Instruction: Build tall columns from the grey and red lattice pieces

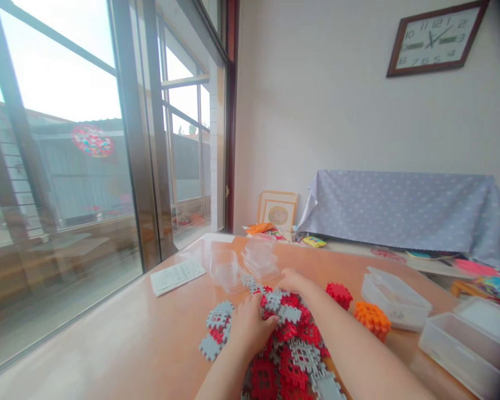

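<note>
A heap of red and grey interlocking plastic building tiles with notched edges lies on the table in front of me. My left hand rests on the heap's left side, its thumb apart from the curved fingers, and I see nothing gripped in it. Reaching across to the heap's far edge, my right hand is close to the clear plastic containers; its fingers are mostly hidden. A few grey and red tiles lie just left of my left hand. Right of my right forearm are a red stack of tiles and an orange stack.
Clear plastic containers stand behind the heap. More translucent boxes are at the right. A printed paper sheet lies on the brown table. Windows line the left; a cloth-covered object and a wall clock are beyond.
</note>
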### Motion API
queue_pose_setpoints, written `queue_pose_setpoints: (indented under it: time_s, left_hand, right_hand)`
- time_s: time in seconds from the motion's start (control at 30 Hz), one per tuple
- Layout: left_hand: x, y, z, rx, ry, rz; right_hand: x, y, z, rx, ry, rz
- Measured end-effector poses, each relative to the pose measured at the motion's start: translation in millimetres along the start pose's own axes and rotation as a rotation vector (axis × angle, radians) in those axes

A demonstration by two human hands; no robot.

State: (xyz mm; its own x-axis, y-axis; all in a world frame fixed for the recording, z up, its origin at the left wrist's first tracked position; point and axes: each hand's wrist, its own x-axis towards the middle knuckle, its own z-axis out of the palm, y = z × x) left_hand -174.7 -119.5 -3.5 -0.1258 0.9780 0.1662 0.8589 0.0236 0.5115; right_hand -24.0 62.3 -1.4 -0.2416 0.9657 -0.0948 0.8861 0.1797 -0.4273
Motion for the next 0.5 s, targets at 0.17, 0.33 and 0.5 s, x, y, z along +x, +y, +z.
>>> queue_pose_setpoints:
  time_s: [0.17,0.33,0.5]
  left_hand:
    - [0.5,-3.9,4.0,-0.096,-0.007,0.032]
    - [12.4,-10.7,10.8,-0.406,0.082,-0.044]
    - [17.6,-8.8,-1.0,-0.767,0.294,-0.264]
  right_hand:
    - [-10.3,-10.7,-3.9,0.014,-0.179,-0.049]
    - [-38.0,-16.5,-13.8,0.117,-0.202,-0.206]
    - [-58.5,-23.6,-24.4,0.221,-0.17,-0.396]
